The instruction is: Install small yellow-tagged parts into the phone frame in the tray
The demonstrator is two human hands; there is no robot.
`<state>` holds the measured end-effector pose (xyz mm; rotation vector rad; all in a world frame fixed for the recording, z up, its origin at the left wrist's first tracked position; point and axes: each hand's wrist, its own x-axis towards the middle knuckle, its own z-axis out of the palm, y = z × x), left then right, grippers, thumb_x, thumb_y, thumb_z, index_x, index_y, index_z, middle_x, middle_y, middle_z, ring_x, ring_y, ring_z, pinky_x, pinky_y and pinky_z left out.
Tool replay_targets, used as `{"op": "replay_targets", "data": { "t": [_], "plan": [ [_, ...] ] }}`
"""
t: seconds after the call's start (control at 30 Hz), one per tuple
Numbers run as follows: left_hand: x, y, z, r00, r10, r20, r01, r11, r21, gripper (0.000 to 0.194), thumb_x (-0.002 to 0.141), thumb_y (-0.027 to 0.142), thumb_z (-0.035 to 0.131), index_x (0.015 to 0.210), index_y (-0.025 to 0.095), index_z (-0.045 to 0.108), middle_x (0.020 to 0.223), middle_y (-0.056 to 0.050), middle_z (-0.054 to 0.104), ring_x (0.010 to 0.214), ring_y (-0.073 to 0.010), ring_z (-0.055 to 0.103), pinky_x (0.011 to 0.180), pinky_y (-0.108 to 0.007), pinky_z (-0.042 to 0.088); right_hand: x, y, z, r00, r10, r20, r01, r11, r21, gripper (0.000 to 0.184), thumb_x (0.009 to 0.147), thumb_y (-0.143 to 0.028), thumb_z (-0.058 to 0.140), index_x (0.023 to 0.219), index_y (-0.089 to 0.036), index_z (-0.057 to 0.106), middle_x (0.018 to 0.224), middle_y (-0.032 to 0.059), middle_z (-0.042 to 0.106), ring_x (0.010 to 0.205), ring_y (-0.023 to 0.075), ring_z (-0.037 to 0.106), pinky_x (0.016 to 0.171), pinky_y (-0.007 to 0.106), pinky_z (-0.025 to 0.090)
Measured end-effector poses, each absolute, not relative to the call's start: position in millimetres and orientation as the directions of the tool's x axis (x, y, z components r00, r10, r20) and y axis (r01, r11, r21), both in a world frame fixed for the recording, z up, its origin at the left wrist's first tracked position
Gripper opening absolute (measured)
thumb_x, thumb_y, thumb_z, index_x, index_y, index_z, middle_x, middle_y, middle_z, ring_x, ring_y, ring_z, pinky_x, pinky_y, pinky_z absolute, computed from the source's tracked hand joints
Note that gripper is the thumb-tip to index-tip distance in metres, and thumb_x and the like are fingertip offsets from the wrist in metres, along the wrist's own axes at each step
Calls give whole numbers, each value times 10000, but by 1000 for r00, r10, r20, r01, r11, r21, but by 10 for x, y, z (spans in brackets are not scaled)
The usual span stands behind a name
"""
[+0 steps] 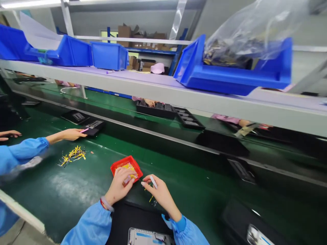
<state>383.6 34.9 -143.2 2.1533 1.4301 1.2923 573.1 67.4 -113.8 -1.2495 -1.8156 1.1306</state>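
My left hand [120, 183] reaches over the near edge of a small red tray [113, 166], its fingers curled down among the yellow strips [129, 166] inside. A pale, shiny piece shows by its fingertips, too small to name. Just to the right, my right hand [160, 195] has a white stick-like tool [153, 182] held among its fingers, thumb and forefinger bent toward the tray. Beneath that hand lie a few loose yellow and black strips [151, 198]. A silver device housing with blue strips [145, 234] rests on a black mat [122, 221] between my forearms.
At left, a co-worker's hand [74, 134] holds a pink stick over a black device, near a pile of yellow and black strips [74, 156]. A conveyor [158, 143] with black trays crosses ahead. Blue bins [109, 56] stand on the overhead shelf; another housing [258, 234] lies lower right.
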Motion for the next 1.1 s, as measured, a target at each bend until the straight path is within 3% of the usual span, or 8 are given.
{"op": "replay_targets", "data": {
  "t": [0.13,0.3,0.5,0.57,0.7,0.87,1.0,1.1],
  "plan": [
    [3950,254,-1312,275,815,510,506,-574,644,116,879,218,525,906,215,638,965,-52,688,940,-200,619,917,-380,405,5844,537,-1144,-372,928,8,363,154,-919,305,689,-483,647,782,-193,637,698,23,674,624,200,592,571,279,425],
    [4132,80,-1201,390,782,486,474,-623,623,133,858,160,486,818,206,605,916,-38,664,883,-178,601,887,-356,404,6065,304,-1048,-426,901,-75,467,148,-872,208,699,-331,695,860,-215,631,754,-2,684,670,194,594,600,268,385],
    [4287,-206,-1064,453,785,422,530,-618,581,156,850,138,415,824,195,558,853,-32,639,785,-173,561,797,-325,420,6430,36,-1023,-517,840,-167,478,121,-870,413,561,-404,842,876,-223,647,685,-44,591,648,179,533,585,249,341],
    [4342,-348,-1066,439,828,348,553,-554,622,161,855,133,397,819,195,542,830,-32,629,762,-172,554,738,-296,428,6537,-6,-1085,-464,870,-163,415,51,-909,377,639,-538,769,737,-204,623,615,-42,525,584,156,478,549,249,327],
    [4527,-682,-1214,514,851,113,509,-408,758,164,786,81,436,806,205,542,808,-12,614,736,-152,567,670,-226,443,6647,-36,-1190,-347,906,-242,126,-211,-969,572,752,-739,552,545,-208,499,531,-26,464,490,138,415,511,267,354],
    [4756,-846,-1463,476,879,8,547,-303,781,272,785,27,406,872,207,590,908,-41,601,842,-165,601,759,-234,472,6617,-67,-1282,-345,924,-166,-248,-260,-933,569,792,-701,570,517,-203,543,687,55,622,686,197,548,687,311,439],
    [4818,-766,-1532,323,946,17,574,-211,791,257,858,72,368,896,191,592,892,-60,590,847,-176,603,788,-263,490,6615,-85,-1451,-276,948,-161,-399,-265,-878,558,813,-710,540,595,-198,582,652,13,568,455,112,409,447,254,358],
    [4839,-734,-1555,236,971,41,564,-172,807,254,885,110,363,932,193,599,895,-62,591,829,-175,608,783,-271,504,6652,-106,-1544,-295,939,-176,-448,-299,-842,504,805,-683,583,656,-201,568,686,7,566,446,106,436,435,250,388]
  ]
}}
